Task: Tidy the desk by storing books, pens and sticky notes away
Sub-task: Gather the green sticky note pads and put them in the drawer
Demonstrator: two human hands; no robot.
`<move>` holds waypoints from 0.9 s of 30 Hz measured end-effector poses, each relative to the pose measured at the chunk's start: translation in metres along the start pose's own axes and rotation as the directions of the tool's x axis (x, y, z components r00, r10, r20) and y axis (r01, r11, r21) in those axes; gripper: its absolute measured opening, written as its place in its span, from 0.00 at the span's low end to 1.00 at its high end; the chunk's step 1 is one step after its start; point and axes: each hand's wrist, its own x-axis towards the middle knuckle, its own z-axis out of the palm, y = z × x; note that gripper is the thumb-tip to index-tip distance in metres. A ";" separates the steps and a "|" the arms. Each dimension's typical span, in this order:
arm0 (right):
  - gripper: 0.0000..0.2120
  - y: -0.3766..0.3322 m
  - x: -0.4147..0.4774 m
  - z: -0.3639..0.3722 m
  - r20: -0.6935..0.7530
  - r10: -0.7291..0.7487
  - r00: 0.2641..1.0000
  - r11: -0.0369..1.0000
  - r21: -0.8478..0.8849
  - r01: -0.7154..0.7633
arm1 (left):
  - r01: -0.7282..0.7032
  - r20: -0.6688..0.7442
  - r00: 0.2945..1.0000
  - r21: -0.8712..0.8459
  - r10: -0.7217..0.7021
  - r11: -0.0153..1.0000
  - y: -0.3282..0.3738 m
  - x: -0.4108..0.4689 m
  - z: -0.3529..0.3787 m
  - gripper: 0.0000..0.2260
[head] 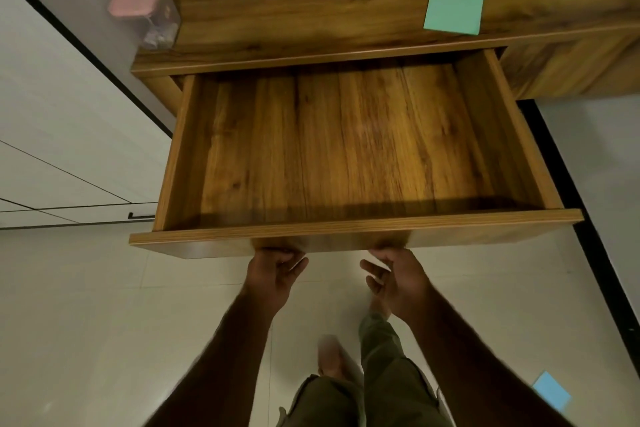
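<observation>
**Drawer Pulled Out, Both Hands on Its Front**

The wooden drawer (346,229) sticks far out from under the front edge of the desk (311,3). There is only bare wood inside it.

The left hand (277,269) and the right hand (394,276) are both at the bottom edge of the drawer's front board, near its middle. They are a little apart, side by side. The left hand's fingers curl up under the board and grip it. The right hand's top fingers hook under the board too, and its thumb pokes out to the side. Both hands look a bit blurry.

A green sticky note (453,13) lies flat on the desk, near the front edge and over the drawer's right back corner. A blue sticky note (551,392) lies on the floor (104,322), well off to the right of the person's arms.

A clear box (145,7) with a pink lid stands at the left edge of the desk. Some small bright things sit at the far edge of the desk, too cut off to tell what they are.

The person's legs (381,378) in green trousers show below, between the arms.
</observation>
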 end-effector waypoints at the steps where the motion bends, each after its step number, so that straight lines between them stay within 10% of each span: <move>1: 0.13 0.001 -0.005 -0.001 0.006 0.008 1.000 1.000 -0.025 -0.008 | 0.019 -0.012 1.000 0.016 -0.018 1.000 -0.001 -0.001 -0.002 0.09; 27: 0.13 -0.096 -0.163 -0.042 0.250 -0.124 0.960 0.821 -0.517 0.241 | 0.003 0.210 0.975 0.339 -0.078 0.941 0.006 -0.169 0.110 0.11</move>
